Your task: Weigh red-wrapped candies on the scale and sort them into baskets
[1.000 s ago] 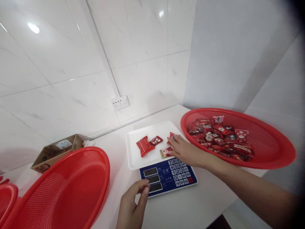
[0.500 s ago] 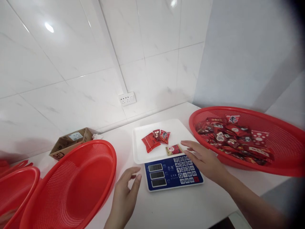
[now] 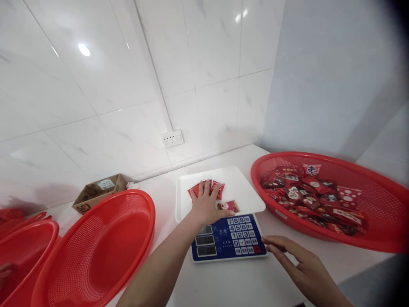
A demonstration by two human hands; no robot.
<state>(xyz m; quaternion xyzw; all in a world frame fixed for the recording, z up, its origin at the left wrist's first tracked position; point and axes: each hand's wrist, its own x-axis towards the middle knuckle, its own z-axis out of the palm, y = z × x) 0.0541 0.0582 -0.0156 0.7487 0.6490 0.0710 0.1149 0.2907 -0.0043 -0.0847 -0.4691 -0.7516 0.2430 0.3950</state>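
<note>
My left hand (image 3: 206, 207) reaches over the white weighing tray (image 3: 246, 196), fingers spread, palm down on or just above the red snack packets (image 3: 218, 190). It partly covers them; whether it touches them I cannot tell. A small red and gold packet (image 3: 230, 206) lies at the tray's front edge, beside my left thumb. Below the tray is the blue scale panel (image 3: 228, 238) with number keys and three displays, one partly behind my left wrist. My right hand (image 3: 295, 260) is at the panel's lower right corner, thumb and forefinger brought together; anything between them is hidden.
A red basket (image 3: 380, 204) of many red packets stands to the right. On the left are a red basket (image 3: 96, 251), a second red basket (image 3: 28, 256) with part of another person's hand (image 3: 6, 270) in it, and a cardboard box (image 3: 99, 192). A wall socket (image 3: 173, 138) is behind.
My left hand has moved from beside the scale up over the packets. My right hand has drawn back from the tray to the panel's lower right corner, its fingers closing. The view has shifted slightly.
</note>
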